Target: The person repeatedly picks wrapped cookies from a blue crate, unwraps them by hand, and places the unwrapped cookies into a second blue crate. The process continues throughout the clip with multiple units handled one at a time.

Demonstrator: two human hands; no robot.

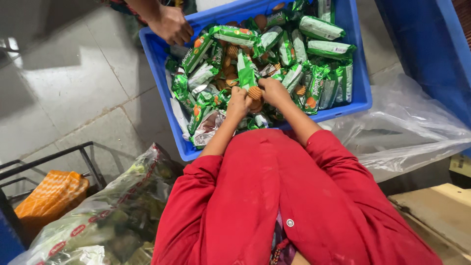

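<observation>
Green biscuit packets [321, 28] crowd the blue crate [363, 93] (another person's hand [170, 24] grips its far rim). Your left hand [238, 102] and right hand [274, 92] pinch one round biscuit [254, 92] together, mid-crate.

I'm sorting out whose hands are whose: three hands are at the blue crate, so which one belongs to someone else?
The hand gripping the blue crate at its far left corner; it comes from the crate's opposite side, while the red-sleeved left hand and right hand hold biscuits.
</observation>
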